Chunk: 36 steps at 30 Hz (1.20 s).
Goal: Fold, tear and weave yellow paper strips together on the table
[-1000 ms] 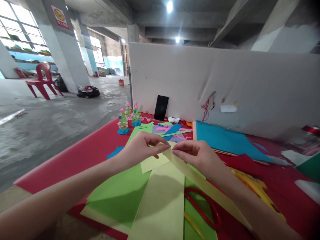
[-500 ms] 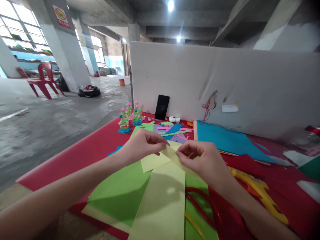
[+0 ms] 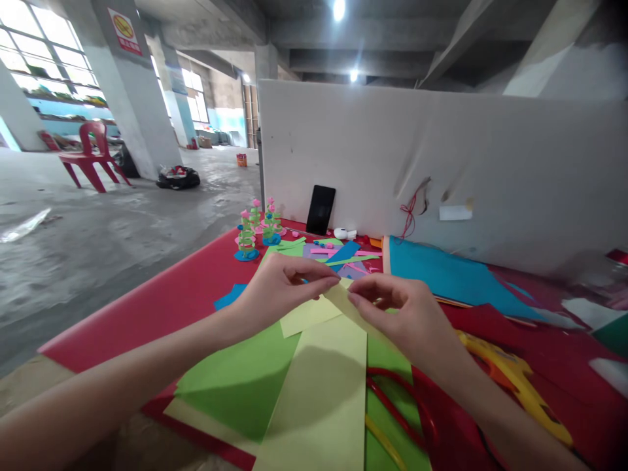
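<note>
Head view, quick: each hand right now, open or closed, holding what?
Left hand: closed, pinching the pale yellow paper strip near its end.
Right hand: closed, pinching the same strip.

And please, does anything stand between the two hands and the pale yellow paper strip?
Nothing visible does: the left hand and right hand both have their fingertips on the pale yellow paper strip. The yellow glue gun lies off to the right.

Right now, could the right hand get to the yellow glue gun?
Probably yes. The glue gun lies beside the right forearm, with nothing seen on top. But the right hand pinches a paper strip, so it may need to let go first.
</note>
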{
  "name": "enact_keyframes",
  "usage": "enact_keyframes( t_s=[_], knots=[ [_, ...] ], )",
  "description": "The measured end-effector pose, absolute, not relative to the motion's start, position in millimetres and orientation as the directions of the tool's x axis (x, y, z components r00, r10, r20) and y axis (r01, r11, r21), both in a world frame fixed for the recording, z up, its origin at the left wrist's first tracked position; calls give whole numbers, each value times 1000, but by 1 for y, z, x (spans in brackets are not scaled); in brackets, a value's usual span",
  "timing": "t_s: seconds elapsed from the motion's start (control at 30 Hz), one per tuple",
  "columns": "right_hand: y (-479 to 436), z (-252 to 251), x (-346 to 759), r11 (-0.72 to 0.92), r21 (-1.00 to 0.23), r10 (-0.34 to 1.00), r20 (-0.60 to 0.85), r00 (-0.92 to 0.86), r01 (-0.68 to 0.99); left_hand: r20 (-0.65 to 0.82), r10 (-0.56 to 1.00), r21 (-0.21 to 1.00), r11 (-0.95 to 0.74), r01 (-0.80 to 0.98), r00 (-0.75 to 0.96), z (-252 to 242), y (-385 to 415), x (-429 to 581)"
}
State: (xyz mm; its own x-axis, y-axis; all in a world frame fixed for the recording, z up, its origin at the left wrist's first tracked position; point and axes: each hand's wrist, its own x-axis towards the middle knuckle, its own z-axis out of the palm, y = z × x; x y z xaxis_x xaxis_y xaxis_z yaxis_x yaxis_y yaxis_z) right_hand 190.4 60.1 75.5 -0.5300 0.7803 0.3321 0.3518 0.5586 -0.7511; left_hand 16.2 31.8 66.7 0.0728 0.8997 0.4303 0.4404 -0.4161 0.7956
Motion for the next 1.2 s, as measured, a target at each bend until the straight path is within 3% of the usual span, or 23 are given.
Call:
enact_keyframes(
  t_s=[0.23, 0.4, 0.53, 0.67, 0.83, 0.97, 1.2],
  knots=[
    [56, 72, 188, 390, -907, 824, 266, -501, 159, 746, 611, 402, -731, 552, 265, 67, 22, 19],
    [54, 74, 188, 348, -925, 850, 242, -468, 154, 804, 489, 208, -763, 612, 337, 68, 17, 21],
    [55, 78, 190, 337, -924, 865, 227, -448, 182, 827, 461, 151, -733, 663, 322, 72, 18, 19],
    [63, 80, 193, 275, -937, 897, 169, -409, 216, 860, 478, 210, -654, 726, 182, 79, 22, 10],
    [82, 76, 201, 260, -928, 913, 145, -382, 268, 835, 544, 451, -590, 670, -83, 91, 30, -11],
    [96, 71, 206, 266, -917, 900, 125, -416, 298, 735, 623, 641, -511, 573, -267, 98, 35, -29],
    [94, 67, 199, 208, -964, 866, 101, -490, 168, 613, 765, 739, -465, 488, -198, 86, 46, -23]
  ],
)
